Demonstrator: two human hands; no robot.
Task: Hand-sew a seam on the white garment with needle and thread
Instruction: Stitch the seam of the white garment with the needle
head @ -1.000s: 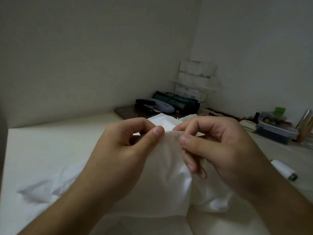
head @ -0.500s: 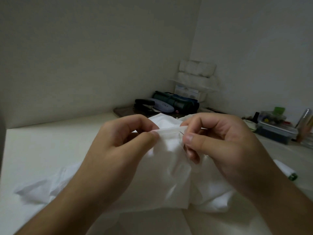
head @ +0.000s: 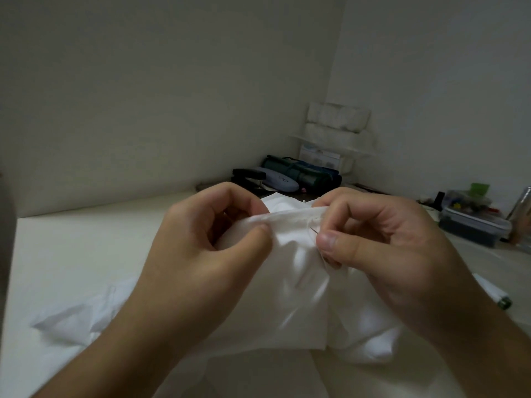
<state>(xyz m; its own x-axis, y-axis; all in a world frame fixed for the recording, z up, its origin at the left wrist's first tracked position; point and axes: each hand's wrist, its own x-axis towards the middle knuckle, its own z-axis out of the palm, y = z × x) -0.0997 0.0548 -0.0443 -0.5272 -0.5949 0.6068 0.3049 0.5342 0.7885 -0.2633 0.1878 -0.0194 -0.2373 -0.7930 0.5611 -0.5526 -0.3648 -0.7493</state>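
Fabric edge of the white garment (head: 298, 297) is being pinched taut by the left hand (head: 201, 254) above the table (head: 71, 254), apparently steadying it while the right hand (head: 382, 248) is pinching the needle (head: 313, 230) at the seam.

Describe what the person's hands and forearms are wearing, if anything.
Nothing shows on either. The left hand and right hand are bare: no gloves, rings or thimble visible. Both forearms are bare down to the frame's bottom edge, with no sleeve, watch or bracelet in view. The right thumbnail is short and unpainted.
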